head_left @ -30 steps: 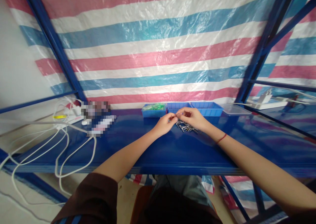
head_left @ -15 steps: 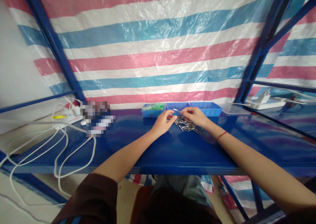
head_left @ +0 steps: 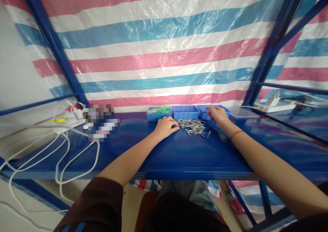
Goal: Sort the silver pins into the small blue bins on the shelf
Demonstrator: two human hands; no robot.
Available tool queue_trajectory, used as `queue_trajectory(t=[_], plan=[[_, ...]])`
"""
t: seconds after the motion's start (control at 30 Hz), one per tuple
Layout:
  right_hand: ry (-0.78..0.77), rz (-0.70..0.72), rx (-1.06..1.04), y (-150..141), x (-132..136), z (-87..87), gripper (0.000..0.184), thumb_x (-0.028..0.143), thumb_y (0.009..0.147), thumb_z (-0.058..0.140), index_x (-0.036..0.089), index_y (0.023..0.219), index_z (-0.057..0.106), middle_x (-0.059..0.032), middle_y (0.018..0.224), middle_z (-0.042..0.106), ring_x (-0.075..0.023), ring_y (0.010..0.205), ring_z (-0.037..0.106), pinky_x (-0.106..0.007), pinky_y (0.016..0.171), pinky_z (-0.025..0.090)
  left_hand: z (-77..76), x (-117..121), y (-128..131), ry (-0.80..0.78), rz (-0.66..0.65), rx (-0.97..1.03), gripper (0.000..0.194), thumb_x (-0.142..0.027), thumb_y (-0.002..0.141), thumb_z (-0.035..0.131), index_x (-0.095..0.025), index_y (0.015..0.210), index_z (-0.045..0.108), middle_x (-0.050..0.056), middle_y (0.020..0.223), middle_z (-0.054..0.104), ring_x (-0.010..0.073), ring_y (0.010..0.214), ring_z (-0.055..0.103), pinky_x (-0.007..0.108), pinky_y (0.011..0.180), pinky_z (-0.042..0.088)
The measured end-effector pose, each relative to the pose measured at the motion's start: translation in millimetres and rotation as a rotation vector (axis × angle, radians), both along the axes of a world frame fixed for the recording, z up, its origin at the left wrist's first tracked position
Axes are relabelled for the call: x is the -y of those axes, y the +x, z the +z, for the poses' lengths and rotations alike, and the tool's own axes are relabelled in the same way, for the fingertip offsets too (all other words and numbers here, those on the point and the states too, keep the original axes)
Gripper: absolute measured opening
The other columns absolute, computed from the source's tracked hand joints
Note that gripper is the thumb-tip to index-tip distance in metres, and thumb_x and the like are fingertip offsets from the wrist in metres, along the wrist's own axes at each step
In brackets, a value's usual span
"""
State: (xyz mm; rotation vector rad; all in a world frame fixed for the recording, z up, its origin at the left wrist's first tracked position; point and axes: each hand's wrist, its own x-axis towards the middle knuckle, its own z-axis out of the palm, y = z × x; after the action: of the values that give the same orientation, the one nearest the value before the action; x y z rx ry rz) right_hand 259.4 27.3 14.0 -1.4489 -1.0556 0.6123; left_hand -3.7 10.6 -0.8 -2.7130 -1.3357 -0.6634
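Thin metal pins with wider heads, resembling pop rivets (head_left: 193, 127), lie in a loose pile on the blue tabletop. At the pile's left edge is my left hand (head_left: 165, 127), its fingers curled around a few of the rivets, partly hidden by the hand. My right hand (head_left: 217, 116) is over the right blue bin (head_left: 203, 115), fingers bent together above its front left part. Whatever is between those fingertips is too small to make out. A middle blue bin (head_left: 186, 115) stands behind the pile.
A left blue bin (head_left: 155, 117) holds green-and-clear plastic packets (head_left: 162, 110). Right of the bins lies a clear plastic lid (head_left: 243, 112). White cables (head_left: 68, 157) hang over the table's left side near a blurred-out object (head_left: 102, 122). A power strip (head_left: 275, 105) sits far right.
My right hand has left my left hand, drawn out a thin rivet-like pin, and moved right over the right bin. My left hand has lowered slightly and turned palm-down beside the pile.
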Motion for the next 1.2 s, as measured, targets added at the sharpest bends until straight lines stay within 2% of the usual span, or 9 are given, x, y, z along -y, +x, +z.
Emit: queue_trajectory(t=[0.1, 0.27, 0.37, 0.47, 0.57, 0.7, 0.87, 1.0, 1.2], plan=[[0.047, 0.158, 0.144, -16, 5, 1.3, 0.017, 0.031, 0.075, 0.055, 0.017, 0.066, 0.057, 0.0004, 0.053, 0.05, -0.0092, 0.043, 0.039, -0.024, 0.041, 0.031, -2.1, -2, 0, 0.013, 0.001, 0.012, 0.019, -0.034, 0.084, 0.053, -0.025, 0.087, 0.07, 0.004, 0.099, 0.062, 0.0201, 0.093, 0.051, 0.035, 0.083, 0.037], [0.137, 0.428, 0.595, -38, 17, -0.3, 0.023, 0.035, 0.075, 0.055, 0.016, 0.066, 0.064, -0.0022, 0.059, 0.06, -0.0134, 0.055, 0.051, -0.026, 0.053, 0.039, -6.7, -5, 2, 0.021, 0.023, 0.163, 0.02, -0.029, 0.086, 0.048, -0.022, 0.084, 0.066, 0.005, 0.096, 0.062, 0.0206, 0.092, 0.052, 0.036, 0.083, 0.038], [0.166, 0.529, 0.662, -50, 25, -0.6, 0.026, 0.035, 0.073, 0.058, 0.015, 0.086, 0.069, -0.003, 0.072, 0.066, -0.0129, 0.059, 0.053, -0.027, 0.058, 0.042, -4.8, -6, 6, -0.042, 0.047, 0.387, 0.019, -0.026, 0.087, 0.045, -0.02, 0.086, 0.063, 0.004, 0.091, 0.063, 0.0176, 0.088, 0.055, 0.032, 0.082, 0.041], [0.245, 0.589, 0.601, -62, 34, 1.3, 0.037, 0.042, 0.074, 0.059, 0.014, 0.097, 0.069, -0.0049, 0.08, 0.067, -0.0118, 0.058, 0.052, -0.027, 0.058, 0.043, -1.9, -5, 11, -0.1, -0.012, 0.581, 0.017, -0.025, 0.086, 0.045, -0.018, 0.087, 0.061, 0.003, 0.087, 0.064, 0.0149, 0.082, 0.057, 0.028, 0.08, 0.043], [0.314, 0.604, 0.49, -72, 40, 4.0, 0.04, 0.047, 0.074, 0.059, 0.013, 0.093, 0.069, -0.0072, 0.084, 0.068, -0.0117, 0.057, 0.051, -0.026, 0.055, 0.042, -1.0, -2, 15, -0.129, -0.083, 0.661, 0.017, -0.026, 0.086, 0.045, -0.017, 0.086, 0.06, 0.002, 0.084, 0.064, 0.014, 0.079, 0.058, 0.026, 0.078, 0.044], [0.321, 0.591, 0.369, -78, 44, 6.0, 0.041, 0.05, 0.074, 0.059, 0.012, 0.085, 0.068, -0.0061, 0.073, 0.065, -0.0112, 0.053, 0.049, -0.026, 0.051, 0.04, -1.4, 4, 19, -0.183, -0.137, 0.677, 0.017, -0.027, 0.086, 0.046, -0.016, 0.087, 0.059, 0.002, 0.082, 0.063, 0.0134, 0.078, 0.057, 0.025, 0.076, 0.045], [0.335, 0.592, 0.37, -78, 43, 5.2, 0.041, 0.052, 0.074, 0.058, 0.012, 0.079, 0.067, -0.003, 0.062, 0.061, -0.0104, 0.052, 0.047, -0.025, 0.05, 0.037, -1.2, 8, 21, -0.259, -0.156, 0.691, 0.017, -0.027, 0.086, 0.046, -0.017, 0.09, 0.06, 0.001, 0.084, 0.064, 0.0132, 0.082, 0.058, 0.025, 0.078, 0.045], [0.372, 0.58, 0.43, -75, 41, 3.8, 0.04, 0.051, 0.076, 0.057, 0.013, 0.078, 0.068, -0.0052, 0.069, 0.065, -0.0122, 0.057, 0.05, -0.027, 0.055, 0.04, -1.3, 9, 21, -0.267, -0.187, 0.702, 0.021, -0.031, 0.085, 0.049, -0.017, 0.095, 0.061, 0.003, 0.091, 0.065, 0.0141, 0.084, 0.059, 0.027, 0.08, 0.046], [0.437, 0.595, 0.485, -74, 45, 6.7, 0.033, 0.046, 0.078, 0.057, 0.016, 0.085, 0.071, -0.0087, 0.085, 0.07, -0.0178, 0.071, 0.06, -0.032, 0.066, 0.046, -1.2, 6, 19, -0.202, -0.19, 0.684, 0.017, -0.03, 0.082, 0.053, -0.016, 0.088, 0.06, 0.004, 0.086, 0.062, 0.0135, 0.079, 0.058, 0.027, 0.075, 0.047]])
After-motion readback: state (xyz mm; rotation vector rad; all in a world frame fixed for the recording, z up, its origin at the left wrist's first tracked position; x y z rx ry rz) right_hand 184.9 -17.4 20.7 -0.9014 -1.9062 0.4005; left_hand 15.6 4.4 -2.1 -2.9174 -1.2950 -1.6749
